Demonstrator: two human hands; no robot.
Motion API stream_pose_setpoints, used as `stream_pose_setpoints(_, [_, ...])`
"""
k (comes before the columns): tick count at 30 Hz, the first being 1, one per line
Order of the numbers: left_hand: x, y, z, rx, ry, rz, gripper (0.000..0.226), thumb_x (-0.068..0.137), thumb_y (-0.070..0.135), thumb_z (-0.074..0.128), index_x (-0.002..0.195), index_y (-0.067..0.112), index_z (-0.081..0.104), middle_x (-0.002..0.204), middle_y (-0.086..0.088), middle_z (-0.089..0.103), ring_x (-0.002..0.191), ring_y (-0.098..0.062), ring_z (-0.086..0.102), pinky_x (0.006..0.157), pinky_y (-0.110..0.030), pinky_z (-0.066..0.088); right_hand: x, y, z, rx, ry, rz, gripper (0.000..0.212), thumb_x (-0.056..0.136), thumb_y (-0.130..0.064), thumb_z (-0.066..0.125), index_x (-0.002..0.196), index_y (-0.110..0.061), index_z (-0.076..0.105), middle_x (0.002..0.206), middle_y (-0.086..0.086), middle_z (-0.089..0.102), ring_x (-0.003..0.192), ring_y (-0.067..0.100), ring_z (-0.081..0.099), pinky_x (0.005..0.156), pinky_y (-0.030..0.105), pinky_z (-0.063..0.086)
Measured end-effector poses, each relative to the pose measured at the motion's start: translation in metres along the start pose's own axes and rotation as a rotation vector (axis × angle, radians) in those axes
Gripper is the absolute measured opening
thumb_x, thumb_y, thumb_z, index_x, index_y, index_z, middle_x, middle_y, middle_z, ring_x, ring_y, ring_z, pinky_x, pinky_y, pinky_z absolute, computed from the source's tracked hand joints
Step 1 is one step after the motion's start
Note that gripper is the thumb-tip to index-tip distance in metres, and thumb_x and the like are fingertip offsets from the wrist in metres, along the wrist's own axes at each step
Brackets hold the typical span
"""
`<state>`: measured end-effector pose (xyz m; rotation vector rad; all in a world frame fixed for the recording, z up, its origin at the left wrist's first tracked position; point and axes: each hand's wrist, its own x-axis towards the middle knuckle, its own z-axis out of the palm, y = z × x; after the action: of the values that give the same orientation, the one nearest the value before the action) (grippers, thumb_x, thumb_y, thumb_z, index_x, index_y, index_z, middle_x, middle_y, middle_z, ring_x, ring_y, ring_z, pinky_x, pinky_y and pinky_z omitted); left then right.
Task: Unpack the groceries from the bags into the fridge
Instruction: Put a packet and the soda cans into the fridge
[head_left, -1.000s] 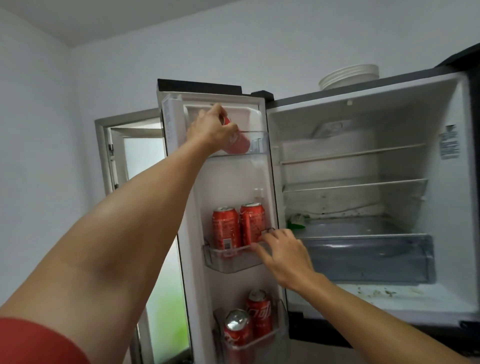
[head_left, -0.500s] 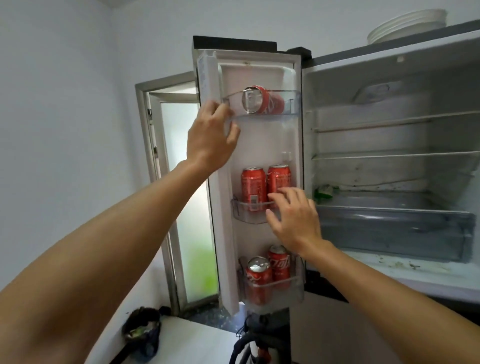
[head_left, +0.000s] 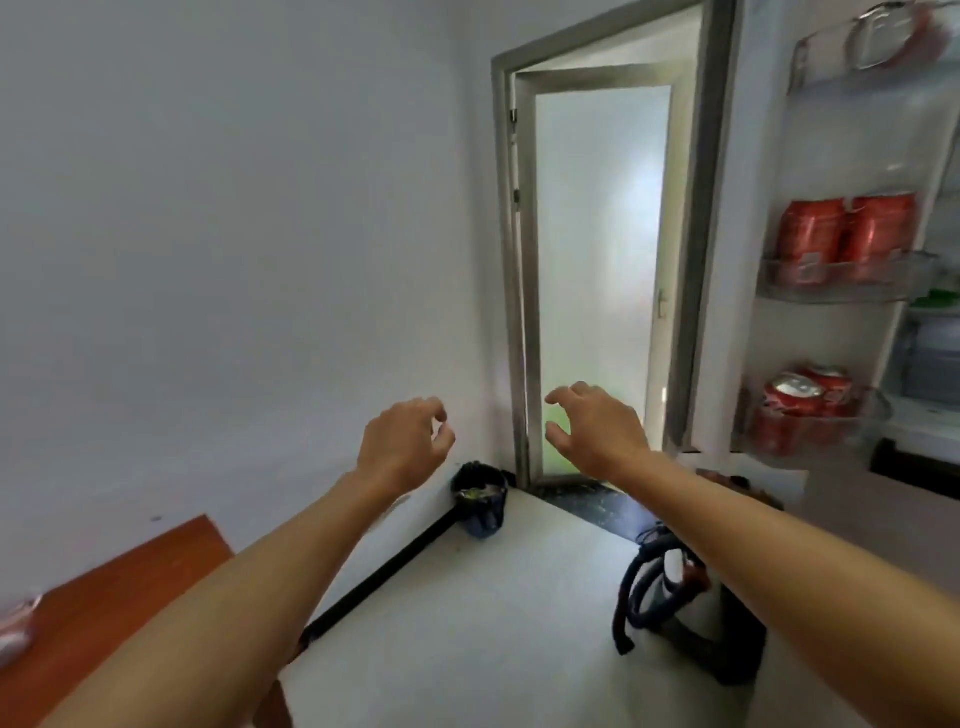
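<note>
Red cans, total: 5, all on the shelves of the open fridge door (head_left: 831, 156), right side of the frame.
Top shelf (head_left: 810, 57): 1 tipped can (head_left: 883, 36), on its side, metal end toward the camera, partly cut off by the upper edge of the frame.
Middle shelf (head_left: 841, 283): 2 upright cans, side by side, the left one (head_left: 810, 236) just beside the right one (head_left: 878, 234).
Bottom shelf (head_left: 815, 441): 2 cans, the front can (head_left: 787, 415) just beside the rear can (head_left: 834, 389), tops visible.
Hands: 2, both bare, raised at mid-frame in front of the wall and doorway, apart from each other.
Left hand (head_left: 402, 447): empty, fingers loosely curved, thumb near the fingertips, in contact with nothing.
Right hand (head_left: 597, 431): empty, fingers spread and slightly bent, thumb held apart, in contact with nothing, well clear of the fridge door.
Dark bag (head_left: 670, 597): 1, on the white floor at lower right, looped straps, contents not discernible.
Small bin (head_left: 480, 501): 1, in the floor corner below the left hand.
Glass door (head_left: 597, 260): 1, frosted, centre of the frame, standing ajar.
Wooden table (head_left: 104, 597): 1, lower left, a blurred item at its left edge.
</note>
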<state>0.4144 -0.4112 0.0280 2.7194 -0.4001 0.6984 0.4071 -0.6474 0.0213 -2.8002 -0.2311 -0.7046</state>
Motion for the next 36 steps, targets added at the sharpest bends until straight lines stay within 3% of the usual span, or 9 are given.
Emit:
stream_pose_setpoints(11, [-0.214,-0.242,-0.047,0.229,-0.196,-0.358,0.021,0.092,0.033,0.048,0.101,0.022,0.063,0.097,0.004,0.064,0.085,-0.016,0.06,0.066,-0.028,0.043,-0.025,-0.265,0.148,0.146,-0.268,-0.323,0.041,0.095,-0.042,0.052,0.132,-0.025,0.051,0.128,-0.001,0.056,0.112,0.017,0.055,0.088,0.034,0.048])
stream_pose_setpoints(14, [-0.247,-0.293,-0.057,0.24,-0.194,-0.437,0.019,0.093,0.034,0.05,0.102,0.024,0.064,0.092,0.008,0.062,0.079,-0.009,0.059,0.069,-0.025,0.051,-0.018,-0.325,0.184,0.163,-0.306,-0.388,0.041,0.095,-0.041,0.052,0.132,-0.024,0.051,0.129,-0.001,0.056,0.112,0.016,0.055,0.088,0.032,0.048])
stream_pose_setpoints(18, [-0.269,-0.363,-0.07,0.256,-0.207,-0.533,0.015,0.094,0.035,0.052,0.099,0.025,0.063,0.089,0.011,0.06,0.074,-0.003,0.057,0.069,-0.018,0.051,0.002,-0.404,0.238,0.196,-0.387,-0.485,0.041,0.096,-0.041,0.05,0.133,-0.024,0.05,0.13,-0.001,0.054,0.115,0.018,0.054,0.091,0.035,0.048])
stream_pose_setpoints(22, [-0.272,-0.445,-0.086,0.317,-0.223,-0.627,0.015,0.093,0.037,0.05,0.097,0.026,0.061,0.092,0.009,0.06,0.08,-0.007,0.058,0.076,-0.027,0.053,0.036,-0.488,0.293,0.243,-0.449,-0.548,0.04,0.094,-0.038,0.051,0.132,-0.024,0.051,0.129,0.0,0.053,0.115,0.022,0.055,0.09,0.037,0.047])
stream_pose_setpoints(26, [-0.273,-0.525,-0.1,0.363,-0.258,-0.71,0.015,0.094,0.035,0.051,0.098,0.024,0.06,0.096,0.009,0.061,0.08,-0.006,0.056,0.069,-0.02,0.043,0.062,-0.565,0.345,0.289,-0.497,-0.599,0.04,0.093,-0.038,0.052,0.131,-0.025,0.053,0.128,0.0,0.055,0.114,0.022,0.055,0.088,0.035,0.047])
stream_pose_setpoints(29, [-0.284,-0.575,-0.106,0.364,-0.259,-0.781,0.019,0.093,0.035,0.049,0.1,0.022,0.062,0.098,0.006,0.062,0.089,-0.013,0.059,0.074,-0.027,0.048,0.074,-0.614,0.379,0.283,-0.553,-0.634,0.04,0.092,-0.039,0.053,0.13,-0.025,0.053,0.128,0.001,0.055,0.113,0.023,0.056,0.088,0.036,0.047])
stream_pose_setpoints(36, [-0.302,-0.687,-0.111,0.373,-0.266,-0.757,0.024,0.091,0.029,0.05,0.107,0.017,0.064,0.112,0.001,0.061,0.102,-0.019,0.058,0.084,-0.032,0.045,0.092,-0.713,0.444,0.219,-0.633,-0.703,0.039,0.09,-0.036,0.054,0.127,-0.023,0.056,0.126,0.002,0.057,0.111,0.024,0.058,0.087,0.038,0.05])
